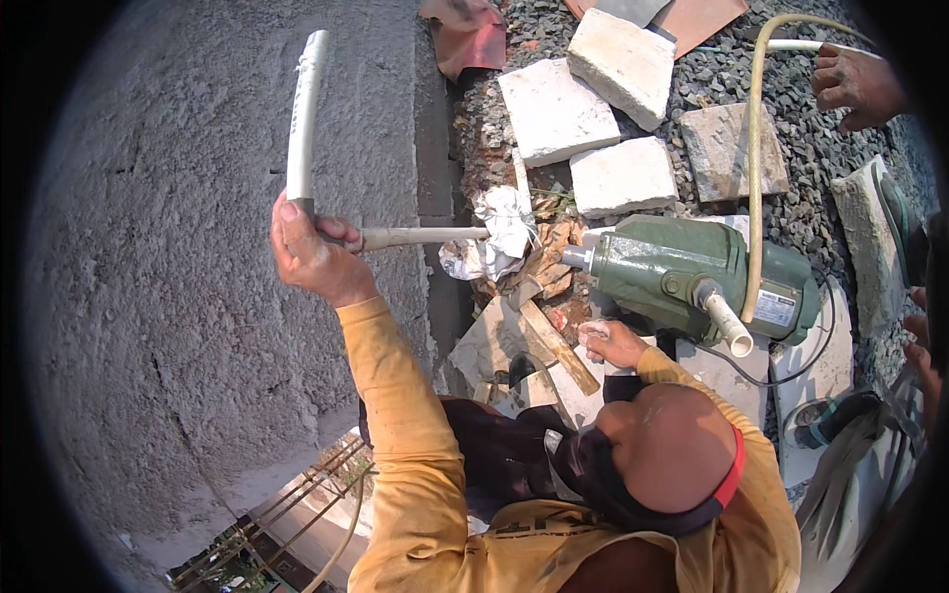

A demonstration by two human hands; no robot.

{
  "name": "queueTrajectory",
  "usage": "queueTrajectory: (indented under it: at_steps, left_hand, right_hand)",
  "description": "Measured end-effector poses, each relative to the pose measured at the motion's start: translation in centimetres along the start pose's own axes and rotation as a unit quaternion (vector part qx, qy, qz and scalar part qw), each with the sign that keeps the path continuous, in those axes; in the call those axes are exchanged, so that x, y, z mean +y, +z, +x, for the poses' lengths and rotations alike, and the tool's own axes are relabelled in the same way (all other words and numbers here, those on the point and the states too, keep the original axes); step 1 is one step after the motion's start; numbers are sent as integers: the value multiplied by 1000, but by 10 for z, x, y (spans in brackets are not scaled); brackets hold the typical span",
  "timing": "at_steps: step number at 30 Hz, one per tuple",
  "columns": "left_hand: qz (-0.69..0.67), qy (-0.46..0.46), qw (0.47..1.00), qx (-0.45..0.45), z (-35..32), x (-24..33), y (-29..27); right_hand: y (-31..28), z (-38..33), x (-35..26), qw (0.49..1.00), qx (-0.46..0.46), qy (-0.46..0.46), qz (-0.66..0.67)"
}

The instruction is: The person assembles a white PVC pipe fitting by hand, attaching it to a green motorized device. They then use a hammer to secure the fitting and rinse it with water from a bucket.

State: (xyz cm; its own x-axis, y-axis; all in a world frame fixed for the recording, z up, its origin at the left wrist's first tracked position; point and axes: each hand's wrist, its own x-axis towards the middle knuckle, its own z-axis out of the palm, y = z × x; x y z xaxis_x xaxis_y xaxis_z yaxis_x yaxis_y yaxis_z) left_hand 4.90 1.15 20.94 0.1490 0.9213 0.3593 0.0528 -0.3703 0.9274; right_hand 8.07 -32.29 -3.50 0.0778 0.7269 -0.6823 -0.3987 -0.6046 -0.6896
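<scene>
My left hand [314, 247] is closed at the grey joint of a white plastic pipe [302, 119], one length pointing up along the wall. From the same grip a dirty whitish pipe [425, 236] runs sideways to crumpled white wrapping [506, 222]. My right hand [615, 344] is low beside the hammer, fingers pinched together; whatever lies between the whitish fingertips is too small to name. The hammer [559, 346] rests on the slabs, wooden handle toward me. Just beyond my right hand lies a green electric water pump [672, 267] with a short white pipe stub [729, 324].
A rough grey wall [198, 257] fills the left side. Pale stone blocks [623, 176] lie on gravel [717, 84] ahead. A yellowish hose [757, 119] crosses the pump; a black cable [825, 346] curls beside it. Another person's hand [860, 87] is at far right.
</scene>
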Motion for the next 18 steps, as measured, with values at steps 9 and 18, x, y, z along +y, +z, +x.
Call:
queueTrajectory:
  at_steps: [9, 18]
  left_hand:
    - [1, -41, 999, -33, 18, -14, -14]
    - [33, -97, 995, 8, -23, -87, -27]
  right_hand:
    - [13, 4, 7, 998, 6, -57, -4]
    - [10, 8, -11, 1000, 3, -9, -3]
